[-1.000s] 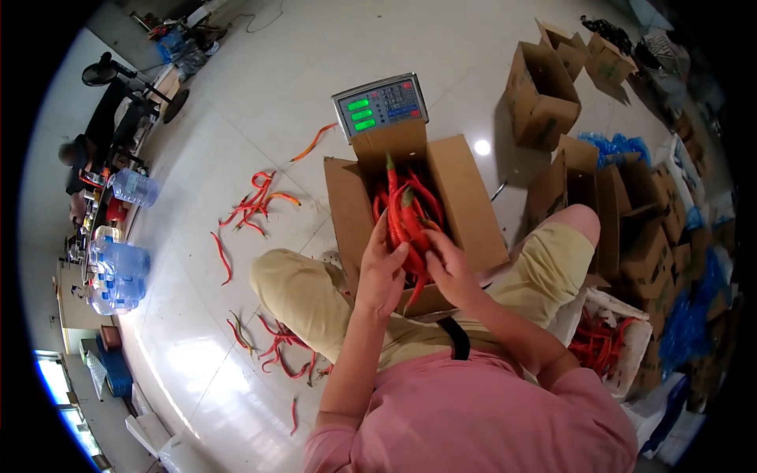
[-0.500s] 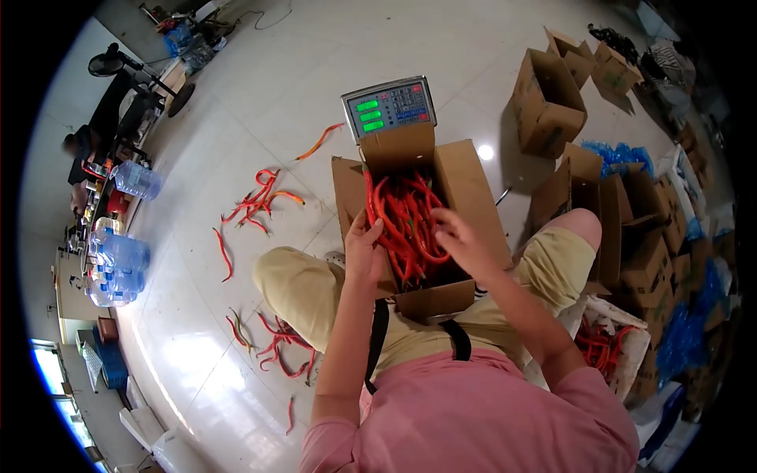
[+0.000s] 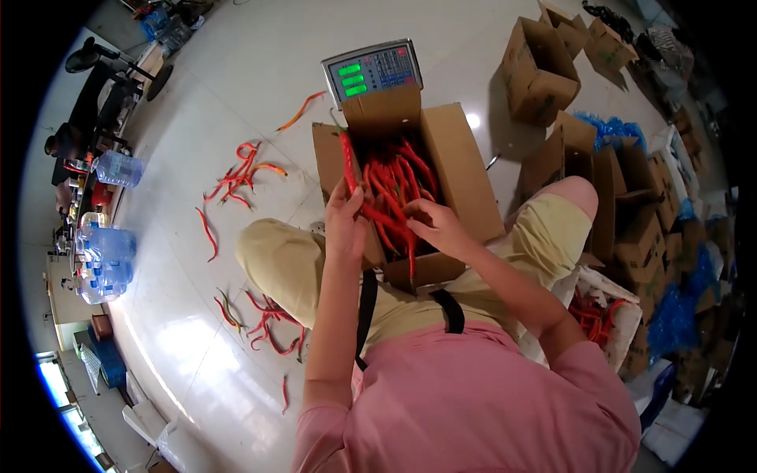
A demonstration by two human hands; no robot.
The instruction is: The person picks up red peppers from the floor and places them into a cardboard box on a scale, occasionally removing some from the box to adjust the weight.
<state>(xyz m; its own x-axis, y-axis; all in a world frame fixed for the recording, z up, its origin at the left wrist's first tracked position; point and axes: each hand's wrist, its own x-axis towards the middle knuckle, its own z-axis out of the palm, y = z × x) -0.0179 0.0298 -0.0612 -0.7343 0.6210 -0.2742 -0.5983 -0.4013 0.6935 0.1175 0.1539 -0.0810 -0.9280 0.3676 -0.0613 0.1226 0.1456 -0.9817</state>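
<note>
An open cardboard box (image 3: 461, 158) full of long red chili peppers (image 3: 388, 180) stands between my legs, flaps spread. My left hand (image 3: 345, 214), at the box's left side, is closed on a red chili (image 3: 348, 158) whose stem points up and away. Over the near part of the box, my right hand (image 3: 434, 224) pinches a red chili (image 3: 411, 256) that hangs toward the near flap. Just beyond the far flap is a scale display (image 3: 372, 71) with three green readouts.
Loose chilies (image 3: 244, 177) lie on the floor at left, with more (image 3: 276, 323) beside my left knee. Empty boxes (image 3: 540, 75) stand at right, near a white foam box (image 3: 631, 319) holding chilies. Water bottles (image 3: 106, 256) and a person (image 3: 67, 142) are far left.
My left hand now raises a chili upright at the box's left side. My right hand has moved nearer to the left one, onto a chili. The whole view has shifted slightly.
</note>
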